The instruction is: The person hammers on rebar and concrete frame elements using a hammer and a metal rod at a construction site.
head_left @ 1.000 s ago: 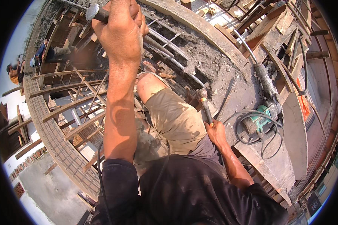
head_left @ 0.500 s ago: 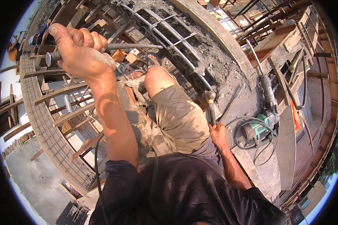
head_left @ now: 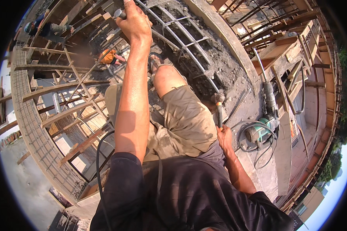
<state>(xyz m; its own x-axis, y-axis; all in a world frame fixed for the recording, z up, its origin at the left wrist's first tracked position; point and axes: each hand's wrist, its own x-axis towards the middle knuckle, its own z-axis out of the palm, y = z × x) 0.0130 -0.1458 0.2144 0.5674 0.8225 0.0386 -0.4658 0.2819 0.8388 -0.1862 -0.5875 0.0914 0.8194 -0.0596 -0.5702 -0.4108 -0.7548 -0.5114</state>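
Note:
My left hand (head_left: 135, 24), raised at the top centre, is closed round a long steel chisel. Its rounded, flattened head (head_left: 120, 14) sticks out on the left of the fist, and its shaft (head_left: 165, 40) slants down to the right over the broken concrete. My right hand (head_left: 224, 136), low beside my right thigh, grips the dark handle of a hammer (head_left: 219, 114). The hammer's head is up against the rough concrete, close to the end of the exposed rebar (head_left: 192, 56). The chisel's tip is hard to make out among the rubble.
On the concrete to the right lies a teal demolition hammer (head_left: 263, 130) with a long bit and coiled cable. A loose thin rod (head_left: 237, 106) lies beside my right hand. Wooden beams (head_left: 65, 86) span a drop on the left; a person in orange (head_left: 108, 56) is below, another person (head_left: 46, 29) farther off.
My left hand has moved up and to the right with the chisel, toward the rebar. My right hand and the hammer stay nearly in place. The view has shifted slightly.

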